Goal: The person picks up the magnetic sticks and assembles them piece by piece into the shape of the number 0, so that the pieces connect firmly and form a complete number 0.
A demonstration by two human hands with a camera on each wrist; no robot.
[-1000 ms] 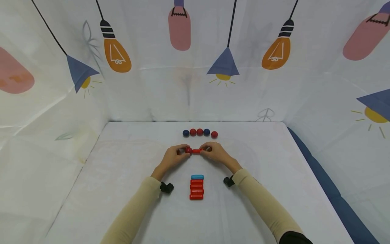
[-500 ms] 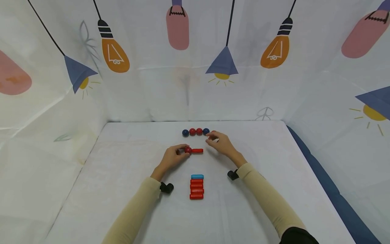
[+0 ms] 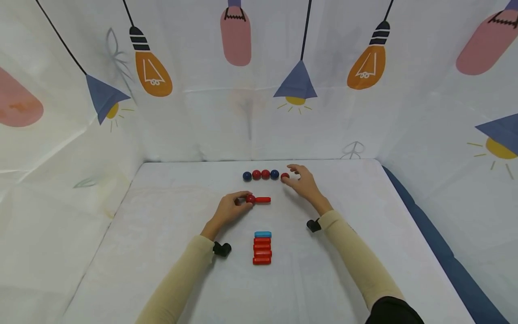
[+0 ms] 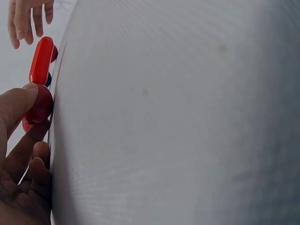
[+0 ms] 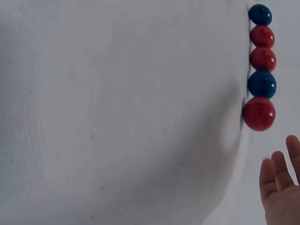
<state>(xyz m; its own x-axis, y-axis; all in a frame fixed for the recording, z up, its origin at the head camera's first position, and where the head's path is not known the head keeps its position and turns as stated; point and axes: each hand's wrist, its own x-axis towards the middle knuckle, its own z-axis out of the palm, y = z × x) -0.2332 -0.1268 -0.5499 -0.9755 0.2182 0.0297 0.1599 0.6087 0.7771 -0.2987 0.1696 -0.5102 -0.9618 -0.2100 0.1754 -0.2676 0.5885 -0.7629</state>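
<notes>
My left hand (image 3: 231, 209) pinches a red ball (image 3: 251, 199) between thumb and finger; a red rod (image 3: 263, 200) sticks out from the ball's right side. In the left wrist view the thumb lies on the ball (image 4: 40, 104), and the rod (image 4: 41, 61) points away from it. My right hand (image 3: 304, 185) is spread at the right end of a row of balls, its thumb by the red end ball (image 3: 285, 176). The right wrist view shows a gap between that ball (image 5: 259, 114) and the fingers of my right hand (image 5: 283, 185).
The rest of the row has a blue ball (image 3: 247, 176), two red ones and another blue ball (image 3: 274, 174). Nearer on the white table (image 3: 170, 252) lie several red rods (image 3: 262, 254) stacked in a column with a blue rod (image 3: 263, 234) at its far end.
My right hand has let go of the red rod and moved away and to the right, up to the end of the ball row. My left hand still holds the red ball in place.
</notes>
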